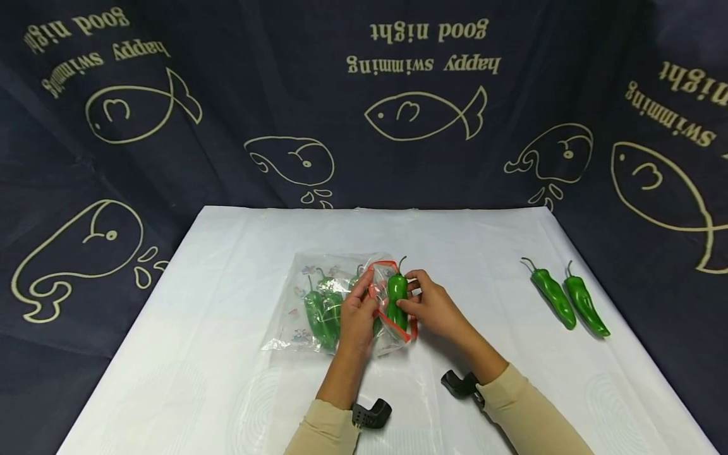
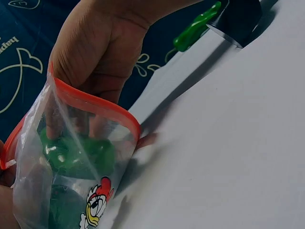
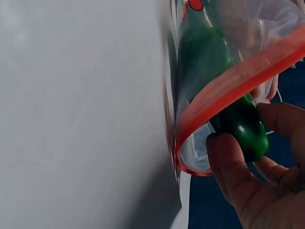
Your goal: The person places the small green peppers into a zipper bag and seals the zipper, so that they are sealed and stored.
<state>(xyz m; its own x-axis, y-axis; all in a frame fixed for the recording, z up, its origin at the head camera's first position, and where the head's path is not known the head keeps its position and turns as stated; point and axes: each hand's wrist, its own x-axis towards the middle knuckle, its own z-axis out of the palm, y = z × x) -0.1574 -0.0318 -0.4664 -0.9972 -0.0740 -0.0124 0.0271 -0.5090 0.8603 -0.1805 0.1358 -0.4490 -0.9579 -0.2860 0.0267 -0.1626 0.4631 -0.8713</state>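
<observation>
A clear plastic bag with a red zip edge lies on the table, several green peppers inside it. My left hand grips the bag near its mouth, fingers and thumb on the plastic. In my right hand a green pepper is pinched at the bag's opening, its stem pointing away from me. The right wrist view shows this pepper between thumb and fingers, partly past the red edge. Only a little of my left hand appears in the left wrist view.
Two more green peppers lie side by side at the right of the white-covered table. A dark cloth with fish drawings hangs behind and at both sides. Black wrist cameras sit on both wrists.
</observation>
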